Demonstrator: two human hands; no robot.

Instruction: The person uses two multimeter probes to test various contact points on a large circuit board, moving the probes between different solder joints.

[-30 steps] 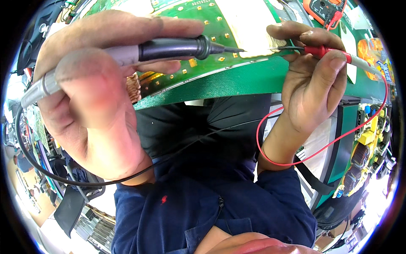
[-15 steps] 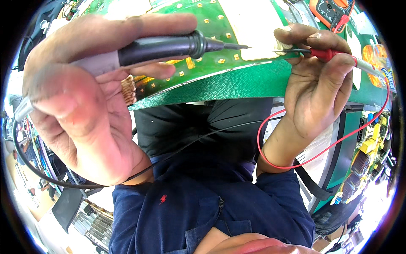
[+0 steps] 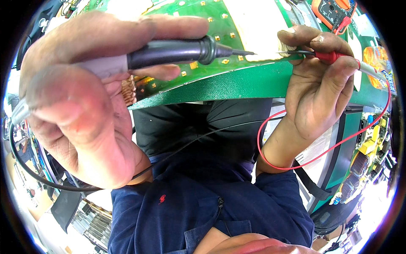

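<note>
My left hand [image 3: 80, 101] is closed around a black multimeter probe [image 3: 169, 53], its thin tip pointing right over the green circuit board [image 3: 198, 80]. Between the fingers and thumb of my right hand [image 3: 317, 84] is a red multimeter probe [image 3: 330, 57], its tip pointing left. The two tips face each other with a small gap, above the pale strip on the board. Whether either tip touches the board, I cannot tell. A black lead [image 3: 203, 137] trails from the left probe, and a red lead [image 3: 325, 153] loops below my right hand.
An orange multimeter [image 3: 327, 12] lies at the far right with a red plug in it. The board rests on a green mat [image 3: 220, 86] at the table edge. Boards with yellow and dark components [image 3: 368, 146] stand at the right. A dark chair [image 3: 66, 209] is at the lower left.
The black probe and my left hand have shifted slightly right and down. My right hand with the red probe has moved a little to the right and down.
</note>
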